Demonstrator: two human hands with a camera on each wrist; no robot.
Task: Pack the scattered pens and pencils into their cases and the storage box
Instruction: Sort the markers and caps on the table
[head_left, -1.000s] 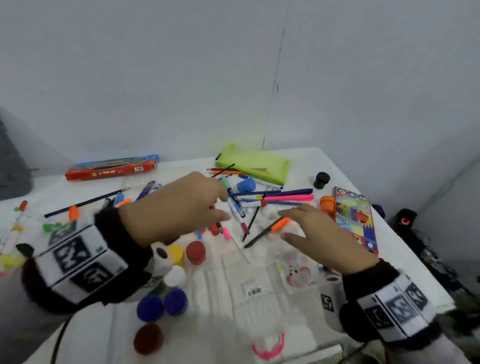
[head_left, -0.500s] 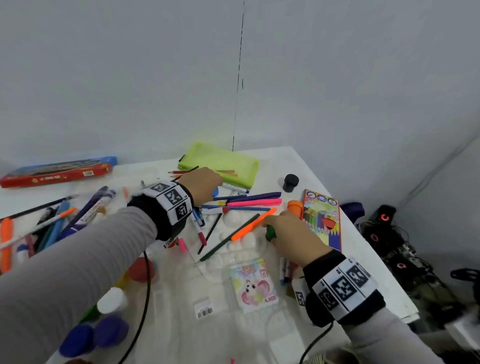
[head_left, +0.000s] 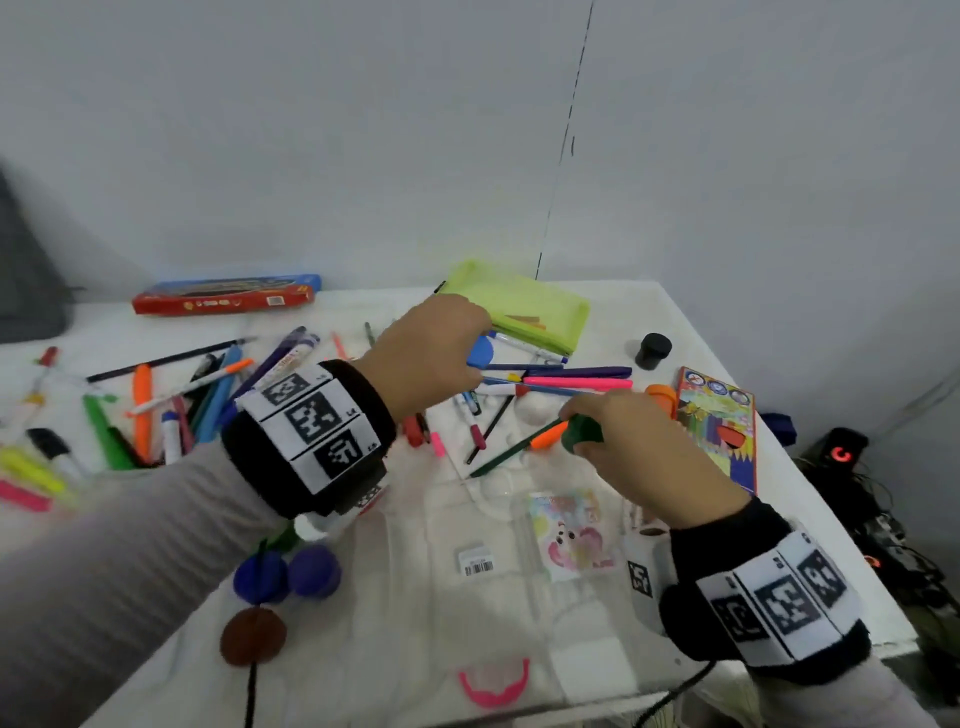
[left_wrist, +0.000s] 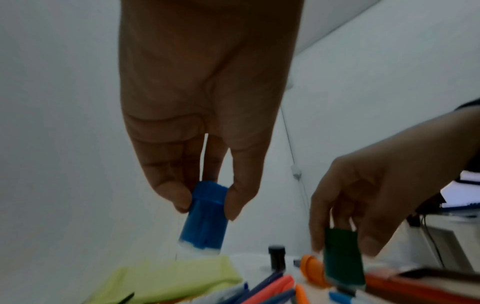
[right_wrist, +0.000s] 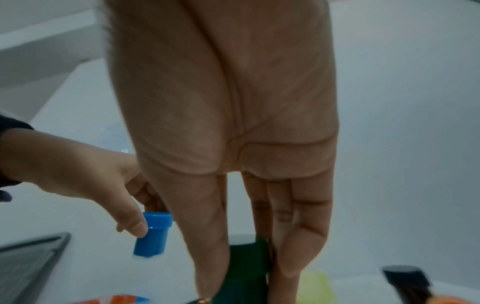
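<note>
My left hand (left_wrist: 206, 205) pinches a small blue pot (left_wrist: 203, 222) by its lid, held above the table beside the lime green pencil case (head_left: 519, 306). In my right hand (right_wrist: 244, 283), fingers and thumb grip a dark green pot (head_left: 582, 434) over the middle of the table. Under both hands lie a pink marker (head_left: 576, 383), a purple pen (head_left: 587, 372), an orange marker (head_left: 548, 435) and a green pencil (head_left: 506, 453). More pens lie in a heap (head_left: 182, 405) at the left. A red pencil box (head_left: 223, 297) lies at the back, a coloured-pencil box (head_left: 719, 426) at the right.
A black pot (head_left: 653, 351) and an orange pot (head_left: 662, 397) stand near the right edge. Blue, purple (head_left: 314, 571) and brown (head_left: 253, 636) pots sit at the front left. Clear plastic packaging (head_left: 571, 530) covers the front middle. Cables lie on the floor at the right.
My left hand has taken the blue pot off the table and lifted it. My right hand, flat a second ago, now grips the green pot. The head view has shifted.
</note>
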